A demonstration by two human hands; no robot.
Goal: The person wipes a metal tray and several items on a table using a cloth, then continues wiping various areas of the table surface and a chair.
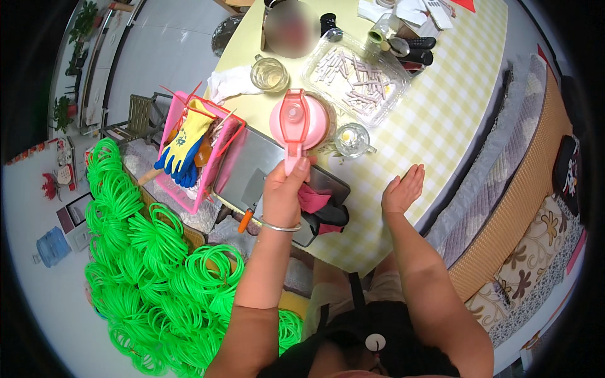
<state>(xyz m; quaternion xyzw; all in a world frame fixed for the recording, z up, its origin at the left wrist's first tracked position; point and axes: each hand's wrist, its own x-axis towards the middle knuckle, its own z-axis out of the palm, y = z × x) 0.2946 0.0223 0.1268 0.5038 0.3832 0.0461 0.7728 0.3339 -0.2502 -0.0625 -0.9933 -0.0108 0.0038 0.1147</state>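
Note:
My left hand, a silver bangle at its wrist, is closed round the pink handle of a jug with a pink lid. The jug stands upright over the table's near left part, its body mostly hidden under the lid. On the checked cloth to the right, my right hand is stretched out and holds nothing. Below the left hand is a grey metal tray with a putty knife, its handle orange, and a pink and black glove. A glass mug sits just right of the jug.
A clear plastic box of short pale sticks lies beyond the jug. Another glass mug stands far left. A pink basket holds yellow and blue gloves. Bundled green tubing is piled left; a cushioned bench runs along the right.

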